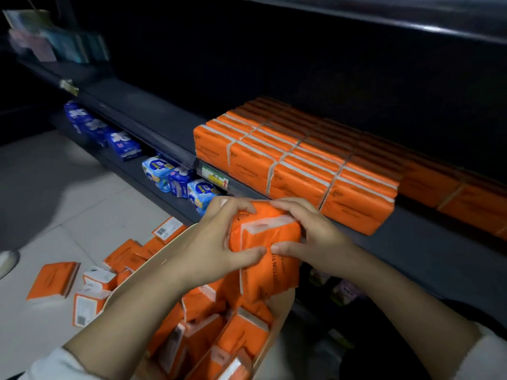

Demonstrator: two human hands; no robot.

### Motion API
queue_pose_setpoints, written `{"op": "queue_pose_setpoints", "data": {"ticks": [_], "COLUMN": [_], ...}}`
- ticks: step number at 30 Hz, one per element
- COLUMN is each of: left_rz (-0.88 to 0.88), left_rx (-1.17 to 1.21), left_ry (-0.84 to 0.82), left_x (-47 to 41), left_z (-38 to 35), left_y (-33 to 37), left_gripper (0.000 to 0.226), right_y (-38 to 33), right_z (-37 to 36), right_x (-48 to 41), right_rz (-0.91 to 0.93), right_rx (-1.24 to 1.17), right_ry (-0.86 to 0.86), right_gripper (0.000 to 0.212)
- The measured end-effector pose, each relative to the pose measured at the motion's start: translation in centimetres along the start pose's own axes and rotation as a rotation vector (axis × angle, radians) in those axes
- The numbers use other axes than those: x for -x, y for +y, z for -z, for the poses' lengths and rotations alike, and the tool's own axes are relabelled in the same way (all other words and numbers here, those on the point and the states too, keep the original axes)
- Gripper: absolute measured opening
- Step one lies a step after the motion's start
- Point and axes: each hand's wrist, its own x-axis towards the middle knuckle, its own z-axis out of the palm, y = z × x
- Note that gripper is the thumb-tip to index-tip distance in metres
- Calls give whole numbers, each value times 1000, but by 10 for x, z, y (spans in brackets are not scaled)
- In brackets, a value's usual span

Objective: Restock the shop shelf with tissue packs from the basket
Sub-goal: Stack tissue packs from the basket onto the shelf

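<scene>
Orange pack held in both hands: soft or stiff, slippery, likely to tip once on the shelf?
Probably soft: the wrapper of the pack creases where the left hand and right hand grip it. The film looks glossy, so perhaps a little slippery. It is flat-sided and boxy like the stack on the shelf, so it should sit steady, not roll.

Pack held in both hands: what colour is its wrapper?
The held pack is orange with a white strip near its top edge. The head view shows it best.
</scene>
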Motion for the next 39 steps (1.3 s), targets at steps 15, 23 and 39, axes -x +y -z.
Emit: {"op": "queue_pose_setpoints", "data": {"ticks": [15, 23, 39], "left_rz": [184, 181, 166], "left_rx": [84, -42, -1], "left_ry": [205, 103, 40], "left_x": [-4, 1, 4], "left_z": [-47, -46, -43], "left_y": [22, 13, 24], "left_gripper": [41, 40, 37], "right_y": [26, 70, 82], "right_z": [34, 53, 30], "right_x": [51, 64, 56], "right_rz": [-314, -489, -532], "right_rx": [-33, -580, 9], "right_ry": [112, 702, 897], "right_gripper": [56, 31, 34]}}
